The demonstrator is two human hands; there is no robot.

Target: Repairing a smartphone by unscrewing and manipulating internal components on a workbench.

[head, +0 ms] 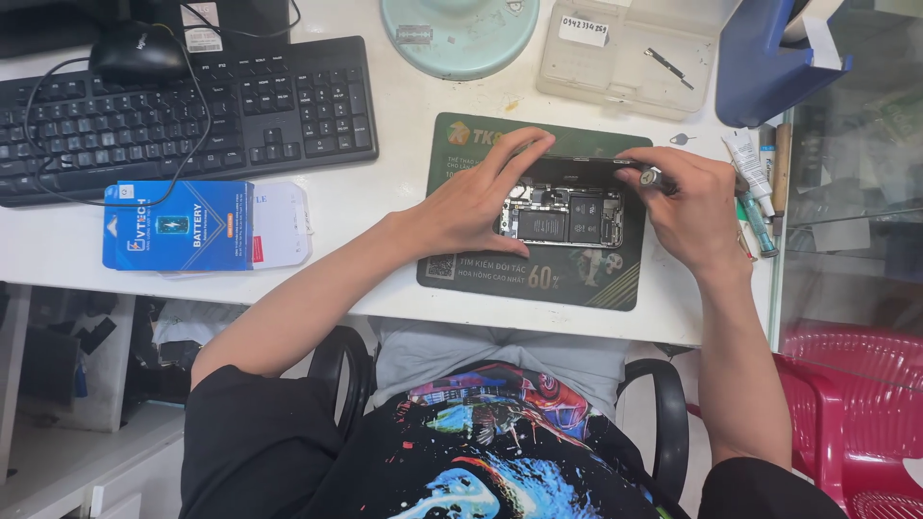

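An opened phone [562,213] lies on a dark green mat [577,284] near the front edge of the white counter [365,207], toward its right side. The left hand [476,207] rests on the left end of the phone, with the fingers [524,154] spread apart and pressing flat along its far edge. The right hand [692,207] is at the right end of the phone, and its fingers are closed around a small screwdriver [659,180] whose tip points to the phone. A black keyboard [183,115] lies at the back left of the counter, and a blue box [178,226] lies in front of it. Some tubes [755,183] lie at the right edge.
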